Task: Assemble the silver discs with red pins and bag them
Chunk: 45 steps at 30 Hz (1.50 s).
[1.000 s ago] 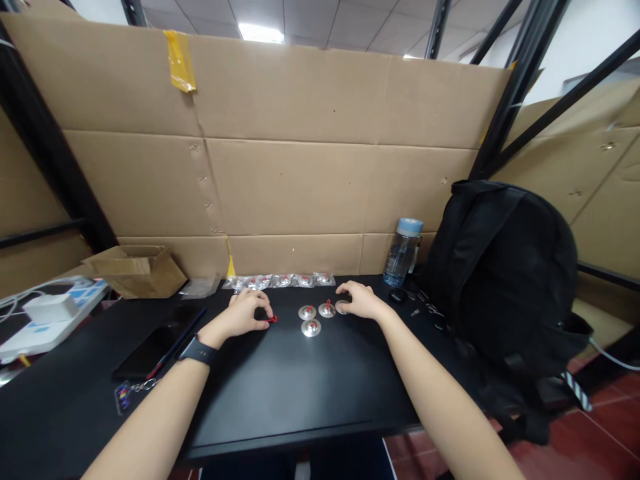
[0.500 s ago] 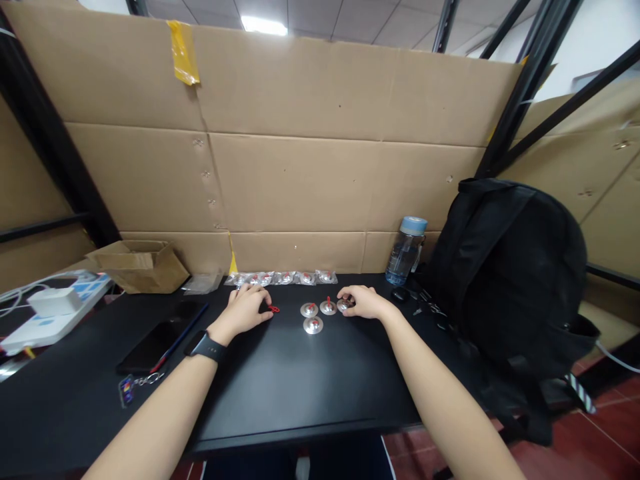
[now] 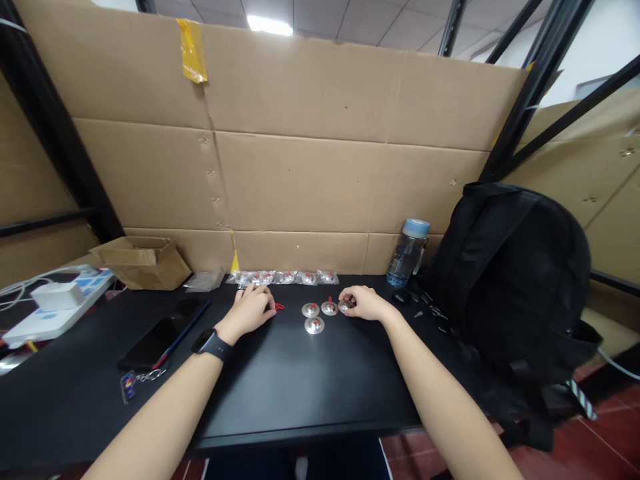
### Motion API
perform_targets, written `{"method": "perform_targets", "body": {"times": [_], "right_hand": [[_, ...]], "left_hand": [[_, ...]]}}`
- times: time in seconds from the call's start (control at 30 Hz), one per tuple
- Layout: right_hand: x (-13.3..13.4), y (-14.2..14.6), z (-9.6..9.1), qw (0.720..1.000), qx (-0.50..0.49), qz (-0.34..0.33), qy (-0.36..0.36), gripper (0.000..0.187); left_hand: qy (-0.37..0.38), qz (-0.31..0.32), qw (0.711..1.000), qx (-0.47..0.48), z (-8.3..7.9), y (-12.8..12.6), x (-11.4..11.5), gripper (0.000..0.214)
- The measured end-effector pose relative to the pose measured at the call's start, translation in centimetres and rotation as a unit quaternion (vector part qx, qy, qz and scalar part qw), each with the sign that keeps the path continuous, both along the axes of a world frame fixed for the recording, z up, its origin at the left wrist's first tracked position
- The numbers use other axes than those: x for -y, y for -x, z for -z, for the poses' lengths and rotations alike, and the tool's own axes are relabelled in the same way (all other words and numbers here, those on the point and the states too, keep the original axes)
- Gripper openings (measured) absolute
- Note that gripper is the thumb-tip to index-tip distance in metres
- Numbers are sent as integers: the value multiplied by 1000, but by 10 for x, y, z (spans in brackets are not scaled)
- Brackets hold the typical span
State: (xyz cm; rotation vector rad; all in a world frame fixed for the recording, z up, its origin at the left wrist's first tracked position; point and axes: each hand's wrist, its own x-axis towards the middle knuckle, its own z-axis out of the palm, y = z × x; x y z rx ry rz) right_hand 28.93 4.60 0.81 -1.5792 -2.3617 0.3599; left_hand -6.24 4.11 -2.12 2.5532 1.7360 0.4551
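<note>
Three small silver discs with red centres (image 3: pixel 315 325) lie together on the black table (image 3: pixel 310 387). A fourth disc (image 3: pixel 345 306) sits under the fingertips of my right hand (image 3: pixel 363 303), whose fingers curl around it. My left hand (image 3: pixel 254 309) rests on the table to the left of the discs, fingers curled, with a small red piece (image 3: pixel 279 307) at its fingertips. A black watch is on my left wrist.
A row of clear bagged discs (image 3: pixel 285 277) lies along the cardboard wall. A blue-capped bottle (image 3: pixel 407 253) and a black backpack (image 3: pixel 515 267) stand at right. A phone (image 3: pixel 160 333), keyring (image 3: pixel 133 381), cardboard box (image 3: pixel 143 261) and power strip (image 3: pixel 50 303) are at left.
Both hands stay in nearly the same spots by the discs; the view has tilted and shifted slightly. The red piece remains at my left fingertips.
</note>
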Motion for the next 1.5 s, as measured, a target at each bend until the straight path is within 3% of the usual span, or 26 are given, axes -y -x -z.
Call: {"method": "perform_targets", "body": {"times": [0.13, 0.4, 0.73, 0.97, 1.1, 1.2, 1.33, 1.5], "right_hand": [[-2, -2, 3, 1000, -19, -14, -11, 28], [-11, -10, 9, 996, -79, -22, -21, 30], [-11, -10, 7, 995, -89, -41, -14, 26], [-9, -10, 6, 995, -89, -36, -16, 25], [-9, -9, 6, 995, -94, -41, -13, 24], [-9, -9, 6, 994, -99, -44, -20, 25], [-10, -9, 7, 993, -109, -33, -36, 30], [-9, -5, 6, 986, -154, -2, -59, 32]], "left_hand": [[13, -1, 1000, -6, -5, -1, 2, 13], [41, -42, 998, 35, -33, 12, 8, 10], [38, -39, 998, -12, -19, 28, 1, 26], [55, -87, 994, -42, -19, 50, -4, 26], [52, -66, 996, -41, -17, 42, -6, 10], [48, -50, 996, -50, -16, 29, -3, 13], [59, 32, 997, -37, -19, 13, 6, 13], [19, 126, 990, 60, -25, -10, 17, 11]]}}
